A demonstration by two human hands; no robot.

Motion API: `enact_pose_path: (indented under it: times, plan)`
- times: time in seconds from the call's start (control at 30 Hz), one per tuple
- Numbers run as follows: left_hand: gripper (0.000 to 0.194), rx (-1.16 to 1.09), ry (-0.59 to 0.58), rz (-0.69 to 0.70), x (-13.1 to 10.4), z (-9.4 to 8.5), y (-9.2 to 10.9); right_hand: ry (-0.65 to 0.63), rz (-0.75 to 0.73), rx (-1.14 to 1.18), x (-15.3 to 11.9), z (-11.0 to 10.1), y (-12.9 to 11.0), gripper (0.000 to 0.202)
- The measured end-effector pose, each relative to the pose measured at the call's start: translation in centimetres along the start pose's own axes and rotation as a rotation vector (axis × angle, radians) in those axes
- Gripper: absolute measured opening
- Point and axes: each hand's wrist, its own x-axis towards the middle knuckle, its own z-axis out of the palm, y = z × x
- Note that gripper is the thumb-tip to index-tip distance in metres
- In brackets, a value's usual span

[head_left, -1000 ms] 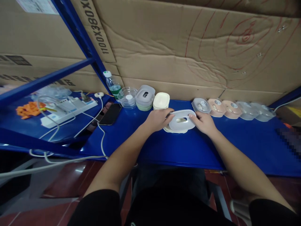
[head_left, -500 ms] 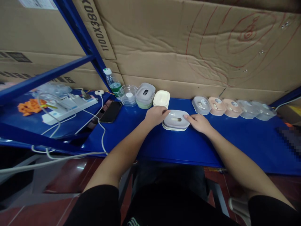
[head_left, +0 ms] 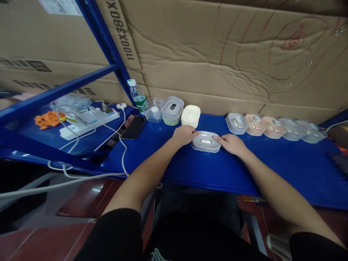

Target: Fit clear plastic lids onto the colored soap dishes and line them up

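Note:
A grey oval lid (head_left: 206,146) with a pale piece in its middle slot lies low over a box part on the blue table. My left hand (head_left: 186,135) grips its left edge, and my right hand (head_left: 231,143) holds the right edge with the thumb on top. Just behind my left hand sit stacked cream trays (head_left: 190,115). Further left are a stack of grey lids (head_left: 173,106) over green parts and some clear round bowls (head_left: 153,110).
At the back right stands a row of several lidded boxes (head_left: 255,124), grey, pink and clear. A bottle (head_left: 137,96), a dark phone (head_left: 133,127), a white power strip (head_left: 89,123) with cables and orange pieces (head_left: 49,120) are on the left.
The grey lid has come down onto the part beneath it, and its slot now shows the pale piece filling it. Both hands moved down with it. The view has shifted slightly.

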Motion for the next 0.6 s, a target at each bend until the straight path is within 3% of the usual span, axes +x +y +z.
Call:
enact_pose_path:
  times: [0.07, 0.13, 0.23, 0.3, 0.43, 0.6]
  plan:
    - [0.043, -0.030, 0.113, -0.029, 0.1, -1.2, -0.7, 0.000, -0.010, 0.004, 0.0, -0.1, 0.2, 0.071]
    - [0.041, -0.048, 0.322, -0.112, 0.0, -3.0, -2.1, 0.005, -0.024, 0.004, 0.0, -0.2, 0.5, 0.069]
    - [0.035, -0.019, 0.650, -0.318, -0.5, -5.9, -5.4, 0.006, -0.049, 0.006, 0.0, -0.3, 0.8, 0.066]
    - [0.030, -0.011, 0.736, -0.442, -1.0, -7.3, -7.8, 0.007, -0.059, 0.013, -0.1, -0.4, 0.9, 0.063]
    - [0.042, -0.056, 0.630, -0.642, -1.6, -8.0, -11.1, 0.014, -0.078, 0.025, -0.2, -0.5, 0.8, 0.060]
    - [0.047, -0.081, 0.460, -0.744, -1.2, -7.7, -12.3, 0.011, -0.089, 0.025, -0.2, -0.6, 0.9, 0.059]
